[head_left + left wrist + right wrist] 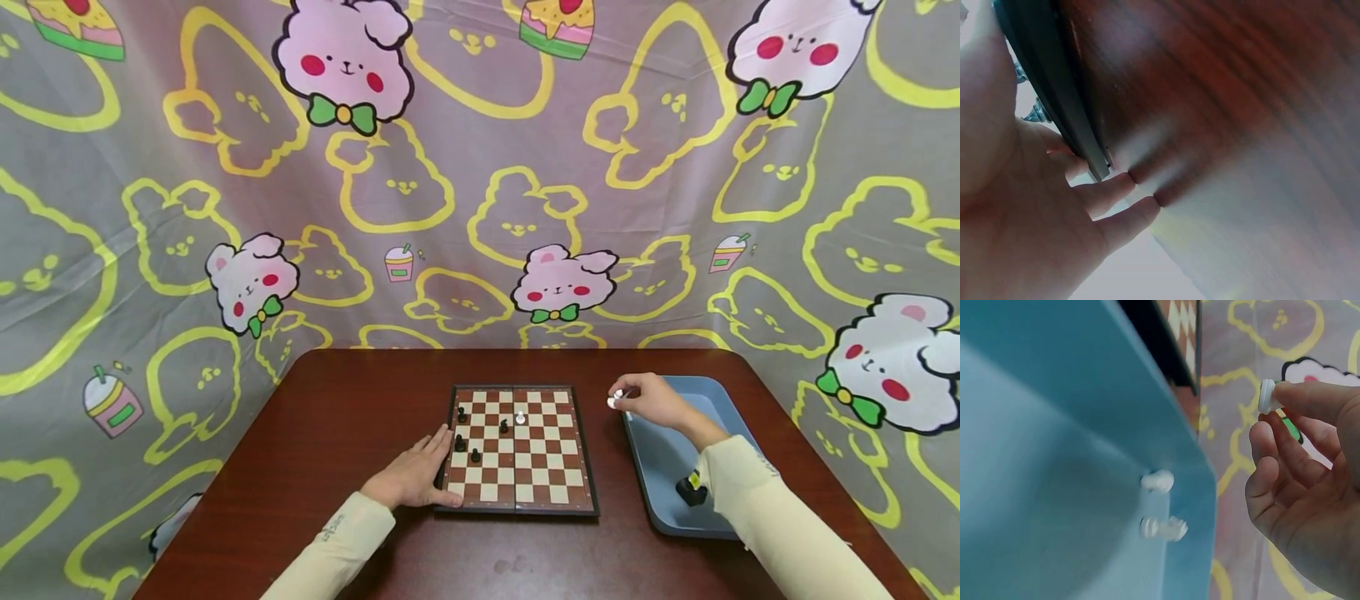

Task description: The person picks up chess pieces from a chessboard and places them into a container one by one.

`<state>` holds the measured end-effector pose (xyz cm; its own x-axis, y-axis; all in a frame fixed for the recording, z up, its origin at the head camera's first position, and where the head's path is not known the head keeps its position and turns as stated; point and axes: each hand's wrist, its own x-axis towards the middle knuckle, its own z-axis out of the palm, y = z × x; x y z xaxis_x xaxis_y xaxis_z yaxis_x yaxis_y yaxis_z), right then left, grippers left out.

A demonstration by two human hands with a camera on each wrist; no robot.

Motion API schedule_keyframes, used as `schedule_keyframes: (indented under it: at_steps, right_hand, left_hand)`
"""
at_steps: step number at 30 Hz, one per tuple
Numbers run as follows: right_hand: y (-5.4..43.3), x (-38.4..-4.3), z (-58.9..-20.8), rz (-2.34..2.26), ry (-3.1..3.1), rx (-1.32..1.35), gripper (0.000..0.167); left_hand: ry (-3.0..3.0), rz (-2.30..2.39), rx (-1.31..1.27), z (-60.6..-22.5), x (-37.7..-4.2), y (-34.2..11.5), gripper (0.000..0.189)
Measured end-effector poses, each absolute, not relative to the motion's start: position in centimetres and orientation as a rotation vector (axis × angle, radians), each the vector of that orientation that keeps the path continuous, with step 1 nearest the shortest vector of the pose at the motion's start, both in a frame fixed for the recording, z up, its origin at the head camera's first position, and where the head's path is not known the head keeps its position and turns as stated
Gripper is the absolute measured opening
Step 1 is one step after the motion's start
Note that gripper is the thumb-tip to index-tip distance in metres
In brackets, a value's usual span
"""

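A chessboard (551,471) with brown and cream squares lies on the table. Several black chess pieces (476,456) stand on its left half, and one white chess piece (521,417) stands near the fold line. My left hand (411,473) rests along the board's left edge, its thumb at the near left corner and fingers extended; in the left wrist view, fingertips (1147,209) touch the tabletop beside the dark rim. Over the left rim of the blue tray, my right hand (656,400) pinches a white chess piece (1266,396) between thumb and fingers, its round base showing.
The blue tray (651,492) sits right of the board, with two white pieces (1163,529) lying inside near its wall in the right wrist view. A black device (692,490) is at my right wrist. Patterned curtains (465,192) surround the dark wooden table (337,400).
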<state>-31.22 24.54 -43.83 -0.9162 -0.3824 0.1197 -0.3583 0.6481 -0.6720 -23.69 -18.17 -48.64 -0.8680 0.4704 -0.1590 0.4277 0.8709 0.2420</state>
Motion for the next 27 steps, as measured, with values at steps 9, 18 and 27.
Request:
schedule_keyframes:
  at_steps: [9,18,27]
  right_hand:
    - [27.0,-31.2,-44.8,-1.159,2.803,-0.569,0.016]
    - [28.6,-31.5,-46.1,-1.086,2.873,-0.476,0.007]
    - [29.6,-31.6,-46.7,-1.018,2.893,-0.403,0.006]
  left_hand:
    - [2.836,0.288,0.679,-48.9,-23.7,-18.2,0.114]
    - [2.833,0.282,0.687,-48.6,-23.6,-18.1,0.113]
    - [2.836,0.288,0.696,-48.3,-23.4,-18.0,0.113]
